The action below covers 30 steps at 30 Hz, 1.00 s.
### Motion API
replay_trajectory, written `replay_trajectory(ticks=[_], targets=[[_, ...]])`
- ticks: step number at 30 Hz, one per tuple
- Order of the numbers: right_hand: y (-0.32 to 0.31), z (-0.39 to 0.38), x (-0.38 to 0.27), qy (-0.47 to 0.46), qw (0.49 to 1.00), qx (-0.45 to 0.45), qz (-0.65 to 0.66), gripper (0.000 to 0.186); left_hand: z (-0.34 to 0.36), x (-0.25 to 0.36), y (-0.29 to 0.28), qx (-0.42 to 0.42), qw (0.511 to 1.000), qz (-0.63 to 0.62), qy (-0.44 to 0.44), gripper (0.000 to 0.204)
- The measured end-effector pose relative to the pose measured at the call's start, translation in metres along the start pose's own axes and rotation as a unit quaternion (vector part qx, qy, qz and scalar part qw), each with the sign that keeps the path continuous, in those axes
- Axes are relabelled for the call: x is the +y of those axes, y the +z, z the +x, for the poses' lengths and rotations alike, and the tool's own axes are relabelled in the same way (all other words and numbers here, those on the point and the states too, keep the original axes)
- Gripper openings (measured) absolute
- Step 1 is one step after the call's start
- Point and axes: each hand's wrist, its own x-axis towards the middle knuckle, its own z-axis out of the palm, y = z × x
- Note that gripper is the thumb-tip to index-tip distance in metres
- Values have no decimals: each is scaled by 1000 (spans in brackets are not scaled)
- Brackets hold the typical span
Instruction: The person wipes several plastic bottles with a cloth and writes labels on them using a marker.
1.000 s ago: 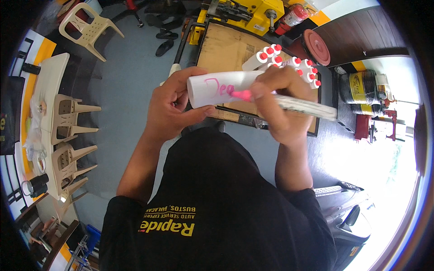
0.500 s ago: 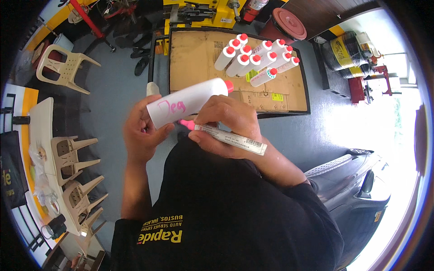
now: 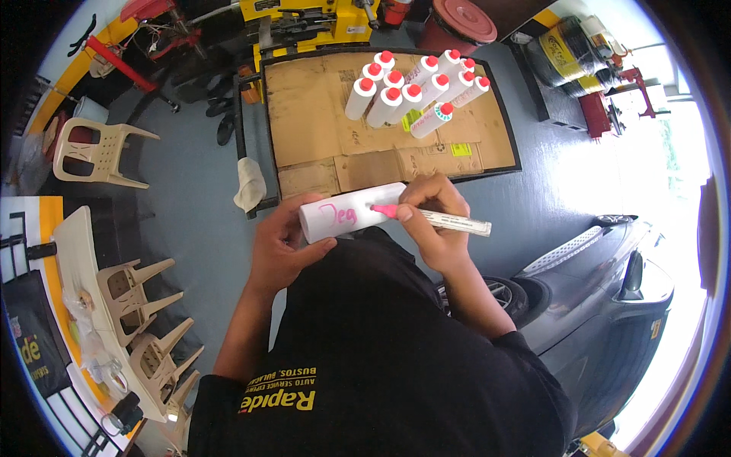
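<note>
Gripped in my left hand (image 3: 281, 247) is a white bottle (image 3: 327, 222), lying on its side with pink handwriting on it; its right end is behind my right hand (image 3: 435, 222). That hand is closed on a white-barrelled marker (image 3: 464, 224), whose pink tip rests on the bottle just right of the writing. Beyond them, several white bottles with red caps (image 3: 362, 99) stand grouped on a cardboard-covered cart (image 3: 304, 145).
A white cloth (image 3: 250, 183) hangs by the cart's left corner. Plastic chairs (image 3: 91, 152) and a table (image 3: 76, 244) are at left, yellow machinery (image 3: 274, 30) and a red bin (image 3: 457, 23) behind, wrapped drums (image 3: 567, 49) and a dark car (image 3: 594, 327) at right.
Since half a second ago the bottle has levelled out, and the marker has risen from below it onto its surface, right of the writing. The camera view has shifted.
</note>
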Motion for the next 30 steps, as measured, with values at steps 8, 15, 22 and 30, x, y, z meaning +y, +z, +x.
replay_trajectory(ticks=[8, 15, 22, 30], targets=[[-27, -17, -3, 27, 998, 55, -18, 17, 26, -3, 26, -65, 996, -13, -52, 62], [-35, -16, 5, 32, 996, 83, -17, 19, 39, 0, 30, -96, 993, -22, -62, 64], [14, -28, -5, 64, 985, 163, -7, 18, 49, 5, -13, -151, 986, 12, -63, 64], [108, -32, -28, 81, 961, 249, -85, 19, 57, 18, -95, -222, 970, 96, -33, 66]])
